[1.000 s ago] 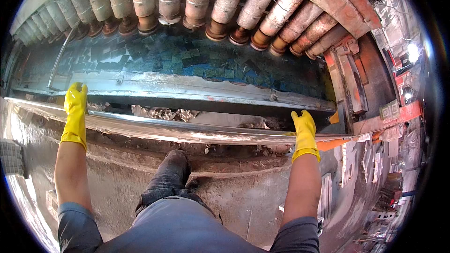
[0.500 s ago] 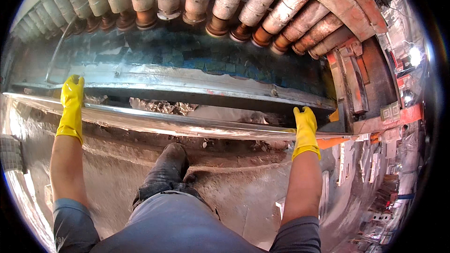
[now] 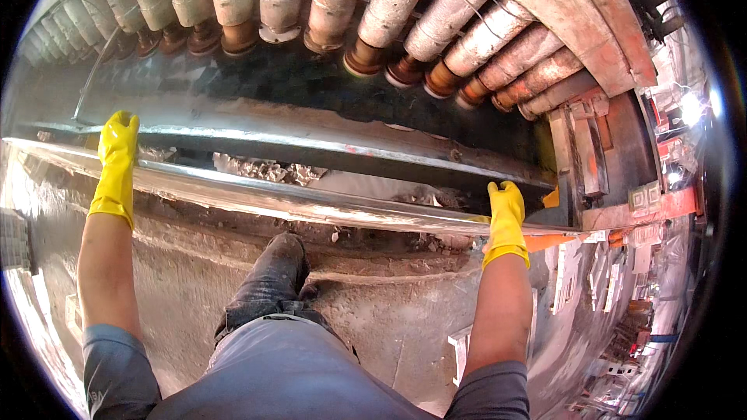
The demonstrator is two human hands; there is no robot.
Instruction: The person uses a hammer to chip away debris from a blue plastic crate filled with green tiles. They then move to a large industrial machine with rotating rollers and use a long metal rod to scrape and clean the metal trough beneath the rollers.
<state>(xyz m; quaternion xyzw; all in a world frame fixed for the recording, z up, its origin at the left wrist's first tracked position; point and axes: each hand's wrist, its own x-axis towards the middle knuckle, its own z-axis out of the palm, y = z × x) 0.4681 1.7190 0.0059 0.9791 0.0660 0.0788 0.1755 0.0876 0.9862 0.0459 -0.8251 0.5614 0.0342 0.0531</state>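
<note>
Both my hands wear yellow rubber gloves and reach forward, far apart, over a long shiny metal rail. At the left, my left hand has its fingers curled beside the near edge of a long slab-like bed. My right hand is closed in the same way near the rail's right end. What the fingers of either hand grip, if anything, is hidden behind the gloves. Between rail and bed runs a dark gap, with crumpled pale debris in it.
Beyond the bed hangs a row of thick cylindrical heads above a dark wet surface. A thin bent tube stands by my left hand. A rusty metal frame closes the right end. Below lies a concrete floor with a raised ledge.
The cylindrical heads have shifted slightly right in the view. The bed's front strip looks darker and browner, with less bright wet sheen. Both hands keep nearly the same places and stay closed.
</note>
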